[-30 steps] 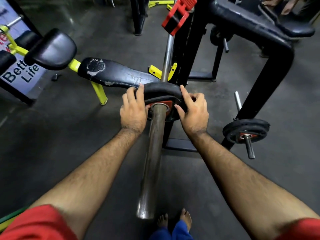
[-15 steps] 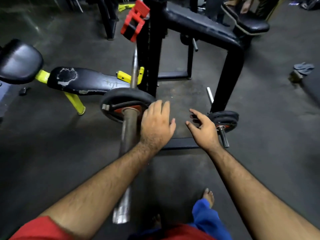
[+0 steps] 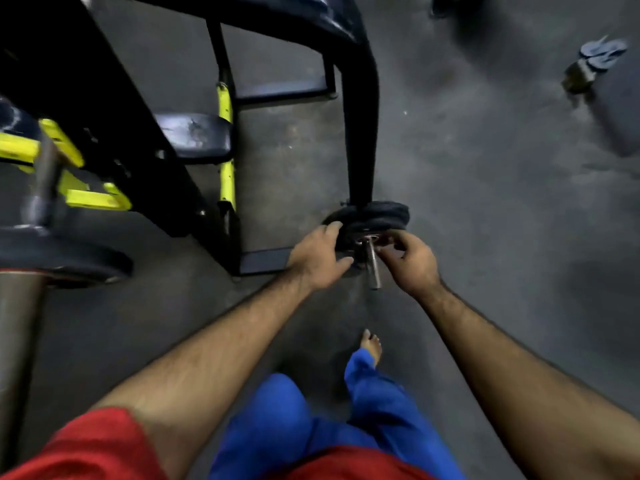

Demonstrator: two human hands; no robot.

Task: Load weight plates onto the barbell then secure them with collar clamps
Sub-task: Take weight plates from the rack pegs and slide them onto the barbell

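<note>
Black weight plates (image 3: 379, 214) sit stacked on a short steel storage peg (image 3: 373, 265) at the foot of a black rack post. My left hand (image 3: 317, 258) curls over the left rim of the front plate. My right hand (image 3: 410, 261) wraps its fingers on the right side beside the peg. Motion blur hides how firm either grip is. At the far left, the barbell sleeve (image 3: 17, 327) carries one black plate (image 3: 65, 259) with a red centre. No collar clamp shows in this view.
The black rack frame (image 3: 362, 109) rises just behind the plates. A worn black bench pad (image 3: 195, 135) on yellow legs stands left of it. Grey sandals (image 3: 602, 51) lie at the far right on the dark floor. My bare foot (image 3: 370, 344) stands below the peg.
Both hands left the plate on the barbell and moved right to the plates on the storage peg. The view swung right and down, pushing the barbell to the left edge.
</note>
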